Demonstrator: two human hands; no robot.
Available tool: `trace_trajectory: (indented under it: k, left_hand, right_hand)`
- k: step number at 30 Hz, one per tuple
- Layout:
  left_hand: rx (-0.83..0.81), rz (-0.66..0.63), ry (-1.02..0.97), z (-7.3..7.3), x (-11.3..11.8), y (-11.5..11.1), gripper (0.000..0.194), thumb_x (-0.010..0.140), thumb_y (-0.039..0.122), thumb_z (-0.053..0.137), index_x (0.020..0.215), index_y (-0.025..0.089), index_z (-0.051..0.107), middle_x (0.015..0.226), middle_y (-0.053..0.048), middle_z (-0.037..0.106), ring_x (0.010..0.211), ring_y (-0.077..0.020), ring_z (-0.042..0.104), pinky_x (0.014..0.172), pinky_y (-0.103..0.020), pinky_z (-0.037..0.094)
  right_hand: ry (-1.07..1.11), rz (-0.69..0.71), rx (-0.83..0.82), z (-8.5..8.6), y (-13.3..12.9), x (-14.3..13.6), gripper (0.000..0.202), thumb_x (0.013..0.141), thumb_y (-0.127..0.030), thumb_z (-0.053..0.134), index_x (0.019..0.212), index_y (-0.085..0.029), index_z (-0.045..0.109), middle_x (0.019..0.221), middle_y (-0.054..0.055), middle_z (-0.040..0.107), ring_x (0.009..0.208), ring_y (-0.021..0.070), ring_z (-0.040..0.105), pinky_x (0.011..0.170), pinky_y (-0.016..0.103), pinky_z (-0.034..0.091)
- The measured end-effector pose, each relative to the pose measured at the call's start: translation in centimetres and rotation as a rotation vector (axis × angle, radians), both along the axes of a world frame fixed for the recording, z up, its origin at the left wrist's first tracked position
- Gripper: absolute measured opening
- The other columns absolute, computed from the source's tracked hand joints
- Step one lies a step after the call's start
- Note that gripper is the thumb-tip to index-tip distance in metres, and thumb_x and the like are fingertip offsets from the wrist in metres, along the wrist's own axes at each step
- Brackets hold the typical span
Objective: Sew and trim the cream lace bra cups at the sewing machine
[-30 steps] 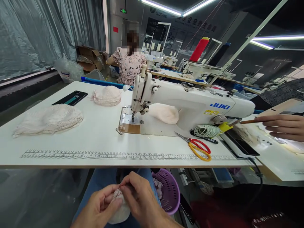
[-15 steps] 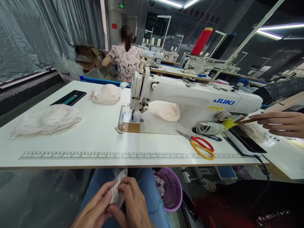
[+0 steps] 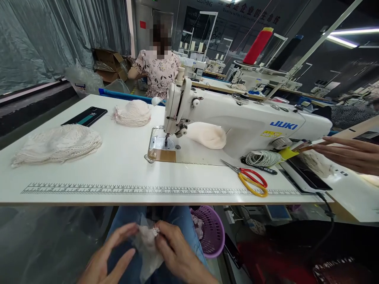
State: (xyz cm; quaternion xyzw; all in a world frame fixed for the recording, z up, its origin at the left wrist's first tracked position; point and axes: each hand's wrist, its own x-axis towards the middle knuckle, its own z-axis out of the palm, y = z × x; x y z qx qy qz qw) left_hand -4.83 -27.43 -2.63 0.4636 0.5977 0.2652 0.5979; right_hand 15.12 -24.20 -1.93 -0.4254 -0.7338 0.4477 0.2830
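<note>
Over my lap, my right hand pinches a small off-white piece of lace-edged fabric by its gathered edge, and the sheer part hangs down. Fingers spread, my left hand is just left of the fabric; its fingertips come close to it and are a little blurred. Above them on the table is a white sewing machine with a cream cloth lying under its arm. A stack of off-white lace-edged pieces lies at the left, and a smaller pinkish stack sits farther back.
Scissors with red and yellow handles lie near a coil of white cord. A printed ruler runs along the table's front. A black phone lies at the left. Below stands a purple basket. Another person's hand reaches in at right.
My left hand has let go of the fabric and opened out to the left. The fabric now hangs unfolded from my right hand. The view has tilted down slightly.
</note>
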Motion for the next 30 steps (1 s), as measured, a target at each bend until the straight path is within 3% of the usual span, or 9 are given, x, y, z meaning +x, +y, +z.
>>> trace_trajectory:
  k: [3,6,8,11,15,18,21,26,30]
  left_hand:
    - [0.193,-0.078,0.184,0.3,-0.3,1.3,0.071,0.076,0.054,0.064,0.139,0.032,0.04,0.142,-0.007,0.046,0.13,-0.0333,0.041,0.102,-0.042,0.041]
    - [0.122,-0.251,0.113,0.6,0.4,2.2,0.045,0.075,0.046,0.064,0.114,0.025,0.062,0.103,-0.006,0.067,0.1,-0.0275,0.059,0.083,-0.031,0.048]
    - [0.079,-0.3,0.026,0.8,0.9,2.5,0.028,0.077,0.047,0.061,0.084,0.02,0.066,0.075,-0.001,0.062,0.076,-0.0201,0.058,0.069,-0.025,0.045]
    - [0.034,-0.298,-0.078,1.3,1.2,2.7,0.038,0.078,0.055,0.058,0.069,0.019,0.056,0.062,0.005,0.044,0.06,-0.0133,0.042,0.055,-0.022,0.035]
    - [0.0,-0.301,-0.021,2.3,0.8,2.6,0.04,0.083,0.056,0.05,0.069,0.019,0.055,0.06,0.006,0.037,0.057,-0.0125,0.034,0.053,-0.022,0.03]
    - [0.022,-0.296,0.062,2.7,0.5,2.2,0.034,0.083,0.051,0.049,0.077,0.02,0.061,0.07,0.002,0.054,0.068,-0.0171,0.049,0.062,-0.023,0.038]
    - [0.065,-0.298,0.171,2.6,0.2,1.7,0.025,0.08,0.043,0.052,0.092,0.025,0.065,0.093,-0.002,0.066,0.091,-0.0235,0.056,0.08,-0.028,0.042]
    - [0.057,-0.431,0.247,2.7,-0.2,2.1,0.021,0.08,0.025,0.041,0.069,0.022,0.059,0.075,0.0,0.06,0.076,-0.02,0.054,0.07,-0.026,0.042]
    - [-0.024,-0.422,0.12,3.6,0.0,2.2,0.025,0.083,0.039,0.046,0.085,0.022,0.065,0.086,-0.001,0.063,0.084,-0.0221,0.056,0.073,-0.026,0.042]
  right_hand:
    - [-0.013,0.179,-0.102,1.2,0.8,1.1,0.019,0.079,-0.007,0.043,0.066,-0.02,0.036,0.061,-0.006,0.037,0.057,0.0091,0.038,0.058,0.02,0.033]
    - [-0.061,0.247,-0.139,2.3,1.1,2.0,0.015,0.078,-0.007,0.043,0.069,-0.019,0.044,0.063,-0.005,0.041,0.059,0.0094,0.04,0.06,0.021,0.033]
    - [-0.103,0.235,-0.177,2.9,1.0,2.4,0.016,0.08,-0.009,0.043,0.082,-0.018,0.056,0.068,-0.003,0.047,0.064,0.011,0.044,0.063,0.021,0.035]
    - [-0.09,0.17,-0.224,3.0,0.8,2.4,0.024,0.082,-0.023,0.055,0.104,-0.019,0.062,0.079,0.0,0.057,0.072,0.0136,0.05,0.069,0.023,0.039]
    - [0.147,0.139,-0.436,1.8,0.9,1.8,0.024,0.084,-0.035,0.058,0.09,-0.013,0.066,0.073,0.001,0.059,0.066,0.012,0.05,0.064,0.023,0.039]
    - [0.267,0.15,-0.59,1.3,1.2,1.7,0.032,0.082,-0.042,0.063,0.09,-0.012,0.067,0.07,0.001,0.058,0.062,0.0098,0.047,0.059,0.021,0.038]
    - [0.263,0.148,-0.57,1.5,1.4,2.2,0.034,0.082,-0.045,0.063,0.094,-0.012,0.068,0.069,0.0,0.057,0.061,0.0091,0.045,0.058,0.02,0.037]
    - [0.227,0.134,-0.527,1.9,1.6,3.0,0.034,0.083,-0.044,0.063,0.094,-0.012,0.069,0.071,0.002,0.06,0.063,0.0107,0.049,0.059,0.022,0.038]
    - [0.247,0.117,-0.546,1.7,1.5,2.9,0.036,0.082,-0.047,0.065,0.093,-0.012,0.07,0.072,0.003,0.062,0.065,0.0119,0.052,0.062,0.023,0.04]
